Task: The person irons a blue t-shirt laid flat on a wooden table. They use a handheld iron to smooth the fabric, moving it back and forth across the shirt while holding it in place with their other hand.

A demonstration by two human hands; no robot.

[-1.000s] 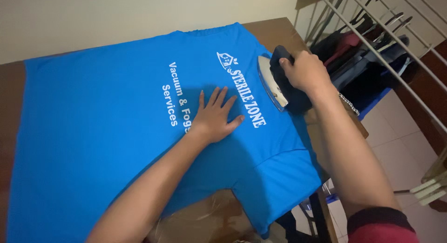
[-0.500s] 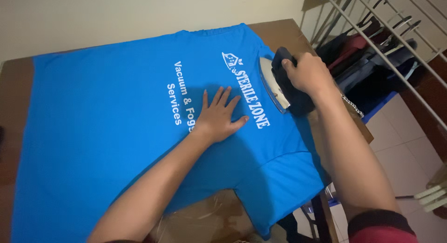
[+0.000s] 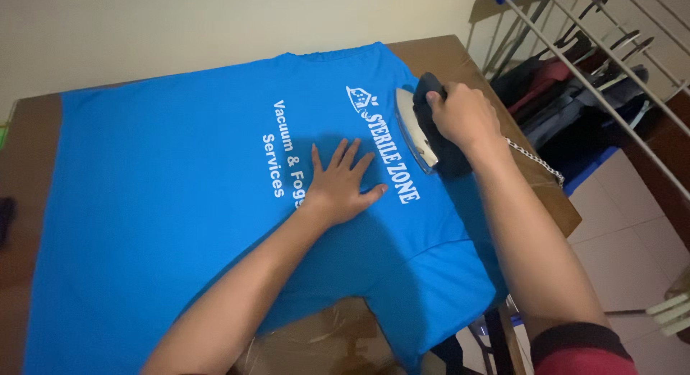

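Gripping dark iron [image 3: 424, 127]: right hand [image 3: 460, 116] | left hand [image 3: 341, 184] flat, open on blue T-shirt [image 3: 165, 202] | white lettering [image 3: 388, 156] between

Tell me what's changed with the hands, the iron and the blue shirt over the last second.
Very little. The right hand keeps its grip on the dark iron, tilted up on its edge at the shirt's right side; any shift looks like camera movement. The left hand stays flat, fingers spread, on the blue T-shirt, which lies spread over the brown table as before. Nothing was picked up or released.
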